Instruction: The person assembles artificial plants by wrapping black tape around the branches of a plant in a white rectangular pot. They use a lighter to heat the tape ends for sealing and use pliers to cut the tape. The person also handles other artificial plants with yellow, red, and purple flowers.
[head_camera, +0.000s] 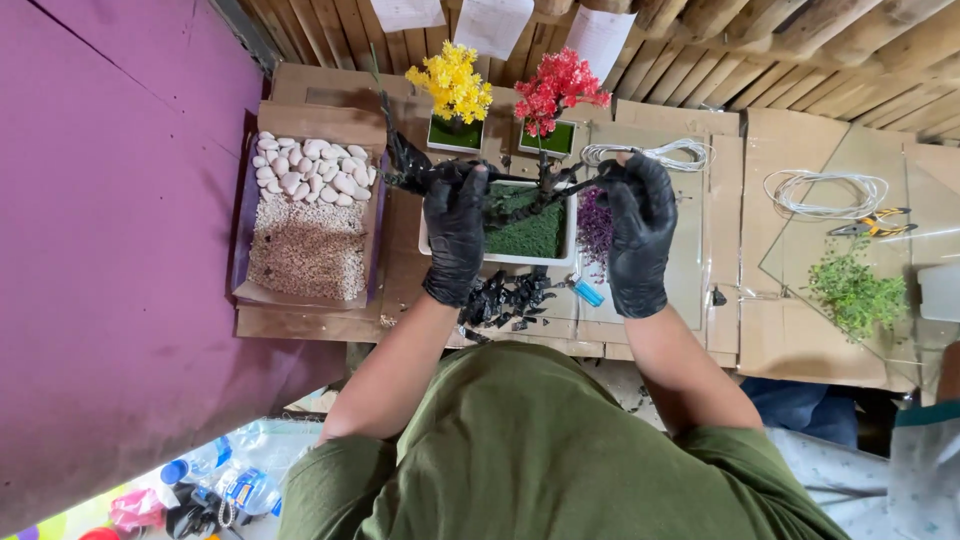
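Both hands wear black gloves. The left hand (455, 230) is closed around a dark twisted wire branch (420, 172), gripping it above the left part of a white rectangular planter (497, 258). The right hand (640, 232) is curled shut on the other end of the same dark wire form, near the planter's right rim. The branch spans between the two hands, over the green moss-like filling (528, 232) of the planter.

Just near of the planter lies one heap of black scraps (505, 298), with one small blue object (588, 293) to its right. A tuft of purple foliage (596, 225) sits between the planter and the right hand.

Farther away stand two small finished trees in green-topped pots: one yellow tree (452, 82) and one red tree (555, 90). To the left, one cardboard tray (310, 120) holds white pebbles (312, 170) at its far end and fine brownish gravel (308, 255) nearer.

Two coils of white wire show: one (655, 152) behind the right hand, one (825, 192) well to the right, with one pair of orange-handled pliers (872, 225) beside it. A pile of green foliage (855, 292) lies on a clear sheet at right.

Three white paper sheets (493, 22) hang on the far wooden wall.
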